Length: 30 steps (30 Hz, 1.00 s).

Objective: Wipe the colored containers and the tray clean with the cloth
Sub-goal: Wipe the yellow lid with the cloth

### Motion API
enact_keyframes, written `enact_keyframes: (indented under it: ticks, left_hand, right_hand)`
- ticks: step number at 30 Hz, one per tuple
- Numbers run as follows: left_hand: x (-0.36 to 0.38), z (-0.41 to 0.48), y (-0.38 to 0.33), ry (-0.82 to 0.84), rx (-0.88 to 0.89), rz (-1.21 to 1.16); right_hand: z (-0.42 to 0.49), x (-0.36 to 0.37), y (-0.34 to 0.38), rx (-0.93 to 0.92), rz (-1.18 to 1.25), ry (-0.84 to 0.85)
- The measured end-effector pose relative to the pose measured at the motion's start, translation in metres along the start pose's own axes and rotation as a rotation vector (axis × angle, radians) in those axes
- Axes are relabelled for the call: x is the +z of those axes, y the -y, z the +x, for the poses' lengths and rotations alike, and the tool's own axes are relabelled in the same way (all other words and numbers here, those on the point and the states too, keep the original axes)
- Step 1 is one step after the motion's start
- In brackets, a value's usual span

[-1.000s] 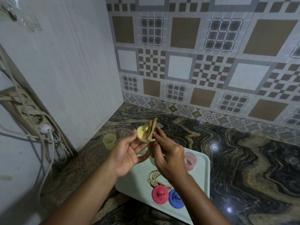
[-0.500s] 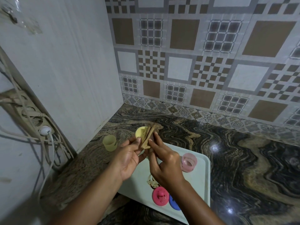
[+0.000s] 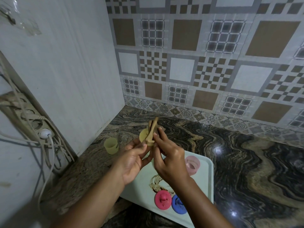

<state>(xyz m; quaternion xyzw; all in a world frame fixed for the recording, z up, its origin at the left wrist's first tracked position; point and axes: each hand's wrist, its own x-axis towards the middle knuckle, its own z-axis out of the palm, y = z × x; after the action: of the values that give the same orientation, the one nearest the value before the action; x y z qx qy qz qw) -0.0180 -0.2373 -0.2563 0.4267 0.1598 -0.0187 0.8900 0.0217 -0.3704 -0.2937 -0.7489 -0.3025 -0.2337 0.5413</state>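
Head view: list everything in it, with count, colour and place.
yellow cup: one, pale yellow, on the counter left of the tray
pink container: one, pink, on the tray's far right
red lid: one, red, at the tray's near edge
blue lid: one, blue, right beside the red lid
tray: one, pale green, on the counter, brown smear in the middle
yellow lid: one, yellow, held up
cloth: one, tan, against the yellow lid
counter: one, dark marbled
power strip: one, beige, left wall
left hand: holds the yellow lid
right hand: holds the cloth
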Motion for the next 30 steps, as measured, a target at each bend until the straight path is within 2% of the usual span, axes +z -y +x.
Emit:
enact_keyframes:
  ticks: [2, 11, 18, 22, 27, 30]
  left_hand:
    - [-0.001, 0.001, 0.001, -0.032, 0.016, 0.009]
    - [-0.005, -0.003, -0.003, 0.033, -0.060, 0.040]
    - [0.002, -0.003, 0.001, -0.044, 0.043, 0.021]
    - [0.001, -0.005, -0.005, 0.022, -0.018, 0.016]
    - [-0.004, -0.005, -0.004, 0.002, -0.051, 0.021]
    - [-0.006, -0.009, -0.004, 0.064, -0.081, 0.019]
  right_hand:
    - [-0.009, 0.003, 0.000, -0.020, -0.021, 0.008]
    - [-0.002, -0.005, -0.003, 0.061, 0.033, -0.033]
    - [-0.011, 0.005, 0.001, 0.030, -0.001, -0.003]
    - [-0.012, 0.002, -0.001, 0.069, 0.038, -0.031]
    - [-0.007, -0.003, 0.002, 0.085, 0.035, -0.034]
    - [-0.004, -0.006, 0.002, 0.089, 0.034, -0.018]
